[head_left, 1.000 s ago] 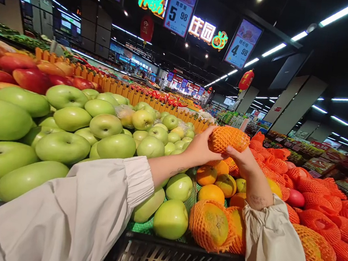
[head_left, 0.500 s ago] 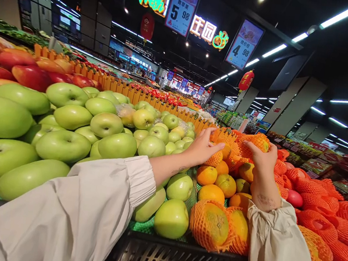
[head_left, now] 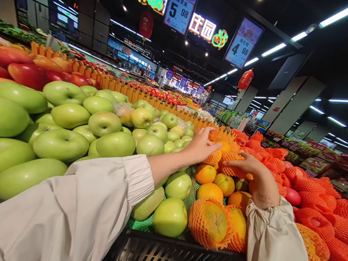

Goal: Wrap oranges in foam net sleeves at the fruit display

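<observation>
hanging above netted oranges (head_left: pixel 210 224): price sign (head_left: pixel 243 43) "4.98"

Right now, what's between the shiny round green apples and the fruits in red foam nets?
In the head view, round orange citrus fruits, some in orange foam nets, lie between the apples and the red nets.

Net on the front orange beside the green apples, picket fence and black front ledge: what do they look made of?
Net: probably matte plastic foam; thick, soft-looking open strands bulge round the orange.
Picket fence: painted wood or plastic, flat yellow-orange; the look can't settle it.
Ledge: likely hard black plastic, dull sheen, regular slots; coated metal is possible.
</observation>
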Action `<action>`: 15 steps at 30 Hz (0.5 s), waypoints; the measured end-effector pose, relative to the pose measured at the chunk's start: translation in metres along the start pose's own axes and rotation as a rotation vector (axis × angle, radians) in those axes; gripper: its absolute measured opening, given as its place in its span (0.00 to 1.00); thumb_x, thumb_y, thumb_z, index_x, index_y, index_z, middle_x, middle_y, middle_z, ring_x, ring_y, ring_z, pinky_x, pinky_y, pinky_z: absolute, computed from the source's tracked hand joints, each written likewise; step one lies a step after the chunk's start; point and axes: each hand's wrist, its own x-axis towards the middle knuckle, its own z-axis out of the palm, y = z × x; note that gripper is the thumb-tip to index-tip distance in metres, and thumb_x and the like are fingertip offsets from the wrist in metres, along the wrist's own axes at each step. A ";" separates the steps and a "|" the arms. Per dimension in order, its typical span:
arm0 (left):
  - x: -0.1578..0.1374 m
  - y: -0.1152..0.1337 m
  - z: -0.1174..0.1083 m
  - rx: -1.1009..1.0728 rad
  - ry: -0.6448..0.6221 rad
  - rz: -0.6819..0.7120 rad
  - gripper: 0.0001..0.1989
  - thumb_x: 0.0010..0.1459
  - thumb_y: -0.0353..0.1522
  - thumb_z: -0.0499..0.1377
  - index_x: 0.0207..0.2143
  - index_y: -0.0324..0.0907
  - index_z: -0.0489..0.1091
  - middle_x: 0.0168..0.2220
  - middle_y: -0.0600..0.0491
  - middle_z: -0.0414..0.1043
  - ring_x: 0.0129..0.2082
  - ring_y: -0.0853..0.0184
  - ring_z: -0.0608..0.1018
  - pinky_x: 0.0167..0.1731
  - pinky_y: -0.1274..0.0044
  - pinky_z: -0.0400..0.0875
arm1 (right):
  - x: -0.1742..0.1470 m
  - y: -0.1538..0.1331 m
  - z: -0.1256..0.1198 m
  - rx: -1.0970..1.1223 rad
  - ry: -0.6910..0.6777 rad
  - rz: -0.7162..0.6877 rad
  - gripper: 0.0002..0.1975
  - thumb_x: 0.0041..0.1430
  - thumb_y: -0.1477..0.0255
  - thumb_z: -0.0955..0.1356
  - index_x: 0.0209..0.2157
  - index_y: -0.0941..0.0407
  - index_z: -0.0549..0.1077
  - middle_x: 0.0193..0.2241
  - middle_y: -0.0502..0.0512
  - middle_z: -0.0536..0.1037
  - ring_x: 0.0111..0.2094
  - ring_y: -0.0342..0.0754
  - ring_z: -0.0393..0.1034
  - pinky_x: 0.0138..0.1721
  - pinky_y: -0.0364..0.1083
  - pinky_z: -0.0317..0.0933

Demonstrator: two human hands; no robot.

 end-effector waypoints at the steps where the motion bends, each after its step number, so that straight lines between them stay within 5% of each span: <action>1: 0.000 0.000 0.000 -0.001 -0.001 -0.002 0.27 0.64 0.33 0.61 0.61 0.36 0.57 0.65 0.42 0.56 0.46 0.64 0.77 0.56 0.67 0.67 | -0.003 -0.005 0.000 -0.025 -0.040 0.021 0.46 0.34 0.59 0.81 0.57 0.60 0.72 0.63 0.70 0.67 0.62 0.70 0.64 0.64 0.59 0.59; 3: -0.001 0.001 -0.001 -0.005 -0.009 -0.009 0.27 0.64 0.33 0.61 0.62 0.36 0.57 0.65 0.42 0.56 0.46 0.65 0.77 0.56 0.68 0.67 | -0.007 -0.014 -0.001 -0.043 -0.059 0.045 0.43 0.46 0.51 0.77 0.58 0.62 0.71 0.64 0.70 0.65 0.64 0.67 0.62 0.65 0.57 0.56; 6: -0.001 0.000 -0.001 -0.002 -0.010 -0.005 0.26 0.65 0.33 0.61 0.61 0.37 0.57 0.64 0.42 0.57 0.45 0.65 0.77 0.56 0.68 0.67 | 0.002 -0.013 0.001 0.012 0.129 0.050 0.39 0.63 0.42 0.59 0.53 0.63 0.74 0.59 0.72 0.71 0.64 0.66 0.63 0.65 0.60 0.53; 9: 0.000 -0.002 0.000 0.002 0.001 0.007 0.25 0.64 0.34 0.61 0.60 0.38 0.58 0.63 0.42 0.57 0.44 0.65 0.77 0.56 0.68 0.67 | 0.024 0.004 0.008 0.107 0.317 0.096 0.44 0.65 0.39 0.48 0.40 0.61 0.77 0.52 0.76 0.74 0.63 0.69 0.62 0.66 0.69 0.44; 12: 0.002 -0.004 0.001 -0.008 0.009 0.014 0.23 0.64 0.34 0.60 0.59 0.39 0.59 0.63 0.42 0.58 0.43 0.65 0.77 0.56 0.67 0.67 | 0.042 0.022 0.020 0.258 0.349 0.157 0.36 0.59 0.37 0.59 0.31 0.57 0.76 0.42 0.72 0.77 0.55 0.68 0.69 0.60 0.70 0.55; 15: 0.002 -0.005 0.001 -0.005 0.012 0.016 0.22 0.64 0.34 0.60 0.58 0.40 0.59 0.63 0.42 0.58 0.44 0.65 0.77 0.55 0.67 0.67 | 0.047 0.027 0.026 0.343 0.361 0.132 0.27 0.52 0.43 0.70 0.33 0.54 0.75 0.38 0.64 0.78 0.49 0.62 0.72 0.53 0.64 0.64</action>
